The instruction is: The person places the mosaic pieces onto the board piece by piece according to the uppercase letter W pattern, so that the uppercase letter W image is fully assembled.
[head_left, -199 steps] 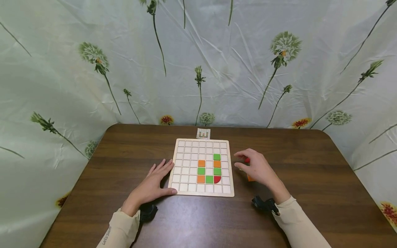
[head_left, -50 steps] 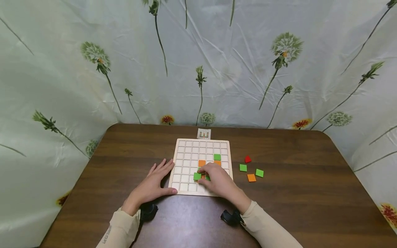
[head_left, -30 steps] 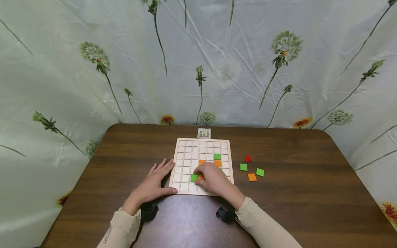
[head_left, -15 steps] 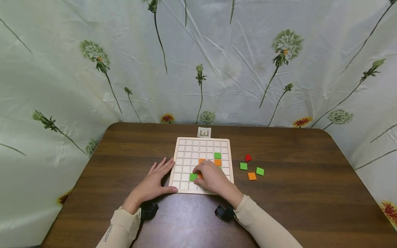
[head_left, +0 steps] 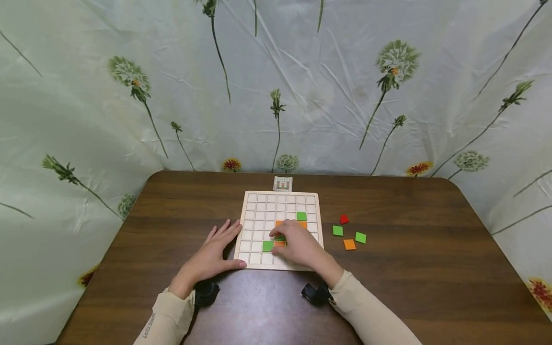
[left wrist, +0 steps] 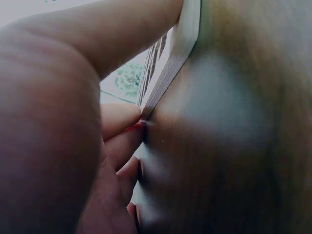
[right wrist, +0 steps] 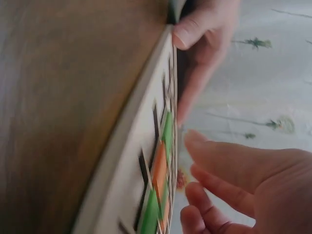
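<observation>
A white gridded board with a pale wooden rim lies on the table. My left hand rests against its left edge, fingers stretched out and thumb on the near left corner; the left wrist view shows thumb and fingers along the rim. A green square tile lies in a cell left of an orange tile. Just right of it, my right hand hovers over the board and covers some tiles. In the right wrist view its thumb and fingers are apart from the tiles, holding nothing.
To the board's right lie loose tiles: a red piece, two green squares and an orange square. A small printed card lies behind the board. A flower-patterned curtain hangs behind the table.
My right hand has come from the loose tiles onto the board with a green tile, moved it left into a cell and let go, easing slightly right. My left hand has stayed put.
</observation>
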{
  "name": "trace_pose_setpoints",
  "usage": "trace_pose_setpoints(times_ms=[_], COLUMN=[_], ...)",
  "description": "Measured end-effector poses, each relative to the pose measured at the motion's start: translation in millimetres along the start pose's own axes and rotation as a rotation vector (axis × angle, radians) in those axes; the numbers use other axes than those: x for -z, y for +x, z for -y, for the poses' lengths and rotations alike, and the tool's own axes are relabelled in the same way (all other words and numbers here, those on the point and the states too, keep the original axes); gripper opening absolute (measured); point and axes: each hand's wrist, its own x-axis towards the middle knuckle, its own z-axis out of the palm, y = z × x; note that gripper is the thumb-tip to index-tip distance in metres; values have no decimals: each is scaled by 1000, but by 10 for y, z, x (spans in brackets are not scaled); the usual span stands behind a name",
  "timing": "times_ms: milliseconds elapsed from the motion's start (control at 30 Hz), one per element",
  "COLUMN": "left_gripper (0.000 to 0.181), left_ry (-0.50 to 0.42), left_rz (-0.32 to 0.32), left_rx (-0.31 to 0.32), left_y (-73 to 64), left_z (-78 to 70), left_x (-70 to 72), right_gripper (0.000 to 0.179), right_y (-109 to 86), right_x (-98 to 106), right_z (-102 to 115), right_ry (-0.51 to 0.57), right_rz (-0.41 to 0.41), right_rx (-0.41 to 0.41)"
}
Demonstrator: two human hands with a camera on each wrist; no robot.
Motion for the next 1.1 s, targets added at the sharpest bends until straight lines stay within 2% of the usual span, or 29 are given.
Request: trace_pose_setpoints(times_ms=[167, 367, 600, 1100], left_gripper=[104, 104, 104, 103], left_ry=[5, 8, 13, 1], left_rz=[-2, 1, 0, -3], left_rx=[1, 8, 12, -7], left_y=[7, 12, 13, 7], left_z=[2, 2, -4, -23], left_x=[8, 12, 11, 13], right_gripper=[29, 29, 31, 30], right_y=[-80, -191, -327, -496], right_x=[144, 318, 486, 678], right_z=[-106, -244, -398, -794], right_ry=[70, 62, 100, 86], right_rz=[-29, -87, -133, -243], right_rx=[-43, -68, -151, -260])
